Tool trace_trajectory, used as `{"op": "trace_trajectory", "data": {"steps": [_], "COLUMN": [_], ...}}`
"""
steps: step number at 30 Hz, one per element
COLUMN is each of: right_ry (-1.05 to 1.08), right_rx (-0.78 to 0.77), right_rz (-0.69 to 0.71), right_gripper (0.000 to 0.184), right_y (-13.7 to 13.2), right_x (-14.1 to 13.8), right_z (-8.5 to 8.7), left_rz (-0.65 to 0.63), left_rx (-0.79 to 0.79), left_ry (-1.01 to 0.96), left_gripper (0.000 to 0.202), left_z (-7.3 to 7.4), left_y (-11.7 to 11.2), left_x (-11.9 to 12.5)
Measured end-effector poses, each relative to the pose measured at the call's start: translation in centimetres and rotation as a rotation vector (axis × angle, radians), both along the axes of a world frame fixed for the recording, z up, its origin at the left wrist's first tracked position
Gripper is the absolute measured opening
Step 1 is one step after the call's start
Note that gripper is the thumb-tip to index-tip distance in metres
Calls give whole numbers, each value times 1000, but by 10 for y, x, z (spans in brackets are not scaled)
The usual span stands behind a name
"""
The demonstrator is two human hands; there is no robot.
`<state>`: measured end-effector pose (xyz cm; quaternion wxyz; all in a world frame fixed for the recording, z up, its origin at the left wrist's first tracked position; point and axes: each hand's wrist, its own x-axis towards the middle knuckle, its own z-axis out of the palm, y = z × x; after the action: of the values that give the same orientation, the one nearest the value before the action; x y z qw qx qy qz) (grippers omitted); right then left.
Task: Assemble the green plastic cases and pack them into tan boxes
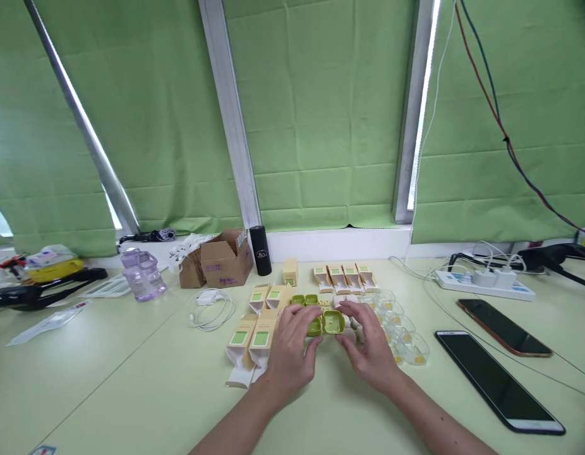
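A small green square tray (333, 321) sits between my two hands, its shallow inside facing me. My left hand (292, 347) has finger and thumb closed at its left edge, and my right hand (368, 351) pinches it at the right. Another green tray (314, 327) shows behind my left fingertips; whether that hand touches it I cannot tell. More small green trays (304, 299) lie just beyond. Left of my left hand are cream boxes with green windows (261, 339), some with end flaps open. To the right of my right hand are clear plastic cups with yellow spots (406, 335).
Several open cream boxes (344, 278) stand at the back, near a single box (289, 272) and a black cylinder (260, 251). Two phones (501, 379) and a power strip (484, 284) are at right. A coiled white cable (211, 309), cardboard box (226, 258) and purple bottle (143, 275) are at left.
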<state>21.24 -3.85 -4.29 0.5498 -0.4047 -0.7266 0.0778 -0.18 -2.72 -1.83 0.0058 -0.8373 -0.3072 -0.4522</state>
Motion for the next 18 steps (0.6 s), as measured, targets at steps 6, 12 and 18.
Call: {"op": "trace_trajectory", "data": {"steps": [6,12,18], "right_ry": [-9,-54,-73], "right_rx": [35,39,26], "right_rz": [31,23,32], "right_gripper": [49,52,51], "right_y": [-3,-4,-5], "right_x": [-1,-2,-2], "right_z": [1,1,1], "left_rz": [-34,-29,-9], "left_rx": [14,11,13], "left_ry": [-3,-13,-23], "left_gripper": [48,40,41], "left_z": [-4,-2,-2], "left_y": [4,4,5], "left_x": [0,1,1]}}
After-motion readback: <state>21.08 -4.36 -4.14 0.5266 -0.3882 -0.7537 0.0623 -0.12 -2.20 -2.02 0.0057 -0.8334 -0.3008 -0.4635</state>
